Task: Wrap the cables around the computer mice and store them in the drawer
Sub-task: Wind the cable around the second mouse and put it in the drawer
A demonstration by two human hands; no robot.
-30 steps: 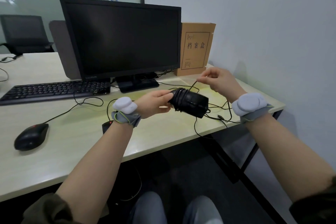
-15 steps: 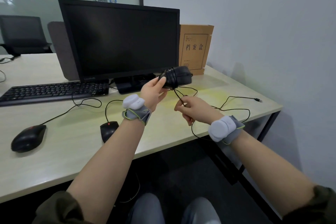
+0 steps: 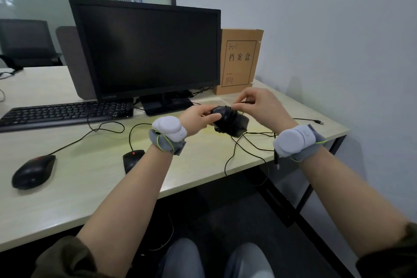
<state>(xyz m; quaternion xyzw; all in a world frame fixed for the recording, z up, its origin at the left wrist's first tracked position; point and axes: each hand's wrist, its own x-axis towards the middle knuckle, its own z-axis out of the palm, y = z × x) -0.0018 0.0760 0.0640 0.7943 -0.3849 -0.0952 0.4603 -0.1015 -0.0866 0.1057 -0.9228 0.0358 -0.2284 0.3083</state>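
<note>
A black mouse (image 3: 232, 123) with several turns of its own cable around it is held above the desk, in front of the monitor. My left hand (image 3: 198, 117) grips its left end. My right hand (image 3: 259, 104) pinches the black cable (image 3: 250, 142) just above the mouse; the loose rest trails over the desk to a USB plug (image 3: 319, 122) near the right edge. Two more black mice lie on the desk: one at the left (image 3: 33, 170), one partly hidden behind my left forearm (image 3: 130, 158). No drawer is in view.
A black monitor (image 3: 146, 49) and keyboard (image 3: 65, 113) stand behind my hands. A brown file box (image 3: 239, 61) leans by the wall. The beige desk (image 3: 79, 187) ends at the right with a black leg (image 3: 286, 205). My knees show below.
My left hand lowered the mouse from monitor height back to just above the desk. My right hand rose from below the mouse to above it, carrying the cable around it.
</note>
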